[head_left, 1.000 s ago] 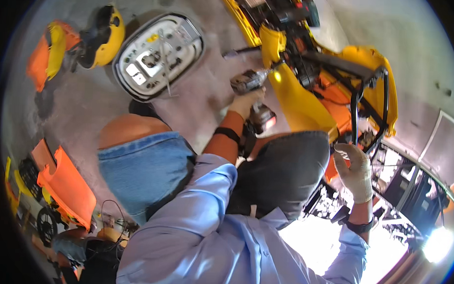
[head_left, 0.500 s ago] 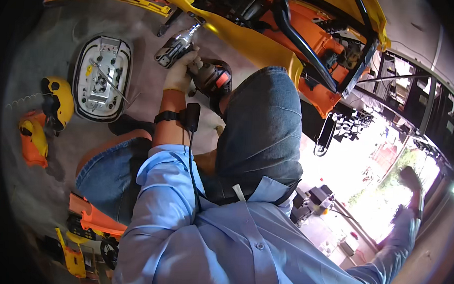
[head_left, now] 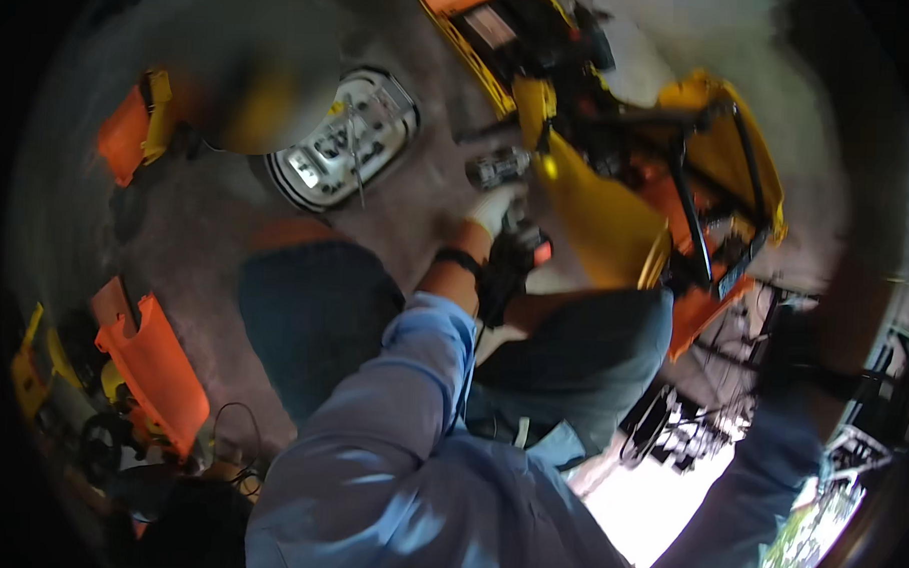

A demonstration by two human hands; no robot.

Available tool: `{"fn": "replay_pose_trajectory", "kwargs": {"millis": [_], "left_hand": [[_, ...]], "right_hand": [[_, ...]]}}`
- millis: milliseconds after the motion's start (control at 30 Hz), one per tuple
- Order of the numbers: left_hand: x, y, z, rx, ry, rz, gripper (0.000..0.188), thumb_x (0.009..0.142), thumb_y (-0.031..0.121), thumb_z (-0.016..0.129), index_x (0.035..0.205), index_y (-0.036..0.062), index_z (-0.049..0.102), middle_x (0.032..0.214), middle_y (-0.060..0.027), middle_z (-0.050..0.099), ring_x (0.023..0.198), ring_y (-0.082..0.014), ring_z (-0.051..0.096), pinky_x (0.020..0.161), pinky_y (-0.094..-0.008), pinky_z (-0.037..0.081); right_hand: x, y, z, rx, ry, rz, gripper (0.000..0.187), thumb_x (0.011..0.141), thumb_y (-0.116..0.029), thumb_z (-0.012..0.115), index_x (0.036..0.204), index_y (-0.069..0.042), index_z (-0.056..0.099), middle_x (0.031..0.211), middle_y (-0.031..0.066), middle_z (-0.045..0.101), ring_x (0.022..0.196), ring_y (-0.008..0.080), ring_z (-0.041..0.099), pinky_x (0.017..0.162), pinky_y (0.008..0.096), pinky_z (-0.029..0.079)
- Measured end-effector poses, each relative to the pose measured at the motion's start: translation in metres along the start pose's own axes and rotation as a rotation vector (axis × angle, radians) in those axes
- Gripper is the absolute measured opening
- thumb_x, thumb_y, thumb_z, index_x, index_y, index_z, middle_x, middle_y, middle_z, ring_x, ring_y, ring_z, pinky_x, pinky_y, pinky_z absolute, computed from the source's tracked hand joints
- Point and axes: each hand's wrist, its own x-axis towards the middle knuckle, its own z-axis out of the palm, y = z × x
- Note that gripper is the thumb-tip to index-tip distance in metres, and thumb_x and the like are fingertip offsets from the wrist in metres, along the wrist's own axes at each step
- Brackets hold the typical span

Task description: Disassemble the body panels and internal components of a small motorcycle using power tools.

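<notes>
My left hand (head_left: 494, 207), in a pale glove, is closed round the handle of a cordless impact wrench (head_left: 499, 167). The wrench's dark battery end, with a red patch, shows below the hand, beside my knee. Its nose points at a long yellow body panel (head_left: 602, 214), where a small bright spot of light falls. Blur hides whether the nose touches the panel. My right arm (head_left: 854, 308) is raised at the far right, dark and smeared by motion, so its fingers cannot be made out.
A yellow-and-orange machine with a black tube frame (head_left: 732, 209) fills the upper right. On the floor lie a white oval part with a bar across it (head_left: 379, 166), an orange-yellow cover (head_left: 124, 132) and an orange panel (head_left: 156, 374). A blurred grey-yellow patch covers the upper left.
My view has swung, shifting the machine and floor parts across the picture. The wrench stays in my left hand by the yellow panel. My right arm has come up closer, along the right edge.
</notes>
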Motion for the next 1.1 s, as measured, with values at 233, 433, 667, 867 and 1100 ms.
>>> {"fn": "replay_pose_trajectory", "kwargs": {"millis": [233,433,667,867,1100], "left_hand": [[0.0,0.022,0.003,-0.085,0.111,0.15,0.015,0.088,0.026,0.068,0.082,0.0127,0.062,0.064,-0.0032,0.06,0.052,-0.0144,0.058,0.048,-0.0313,0.045],[-0.062,-0.024,-0.005,-0.047,0.186,0.052,0.015,0.089,0.025,0.068,0.083,0.0124,0.062,0.064,-0.0028,0.06,0.052,-0.0141,0.057,0.047,-0.0308,0.044],[-0.047,0.007,-0.024,-0.047,0.217,0.007,0.015,0.089,0.024,0.068,0.083,0.0121,0.061,0.063,-0.0023,0.059,0.052,-0.0138,0.056,0.047,-0.0302,0.044],[-0.055,0.001,-0.026,-0.012,0.182,-0.007,0.014,0.089,0.023,0.068,0.083,0.0118,0.061,0.063,-0.0019,0.058,0.051,-0.0135,0.055,0.047,-0.0297,0.043],[-0.021,0.026,0.01,0.001,0.203,0.056,0.014,0.089,0.022,0.068,0.084,0.0115,0.061,0.063,-0.0015,0.058,0.051,-0.0131,0.055,0.047,-0.0291,0.043]], "right_hand": [[-0.093,-0.002,0.297,0.614,-0.585,0.32,0.036,0.094,-0.025,0.054,0.124,-0.007,0.062,0.124,0.0184,0.064,0.12,0.033,0.06,0.102,0.0398,0.048],[-0.095,-0.017,0.427,0.302,-0.84,0.313,0.046,0.088,-0.034,0.057,0.122,-0.003,0.062,0.119,0.0182,0.067,0.112,0.0383,0.063,0.101,0.0462,0.046],[-0.096,-0.002,0.497,0.227,-1.229,-0.008,0.036,0.086,-0.025,0.057,0.112,-0.003,0.069,0.116,0.0199,0.068,0.107,0.0371,0.066,0.092,0.0479,0.052],[-0.079,-0.017,0.49,0.173,-1.176,0.068,0.028,0.082,-0.018,0.058,0.1,-0.006,0.074,0.099,0.0183,0.073,0.094,0.0369,0.071,0.08,0.047,0.057],[-0.071,0.0,0.482,0.197,-1.198,0.044,0.037,0.087,-0.03,0.059,0.12,-0.014,0.067,0.111,0.0167,0.07,0.103,0.0369,0.067,0.091,0.0462,0.053]]}}
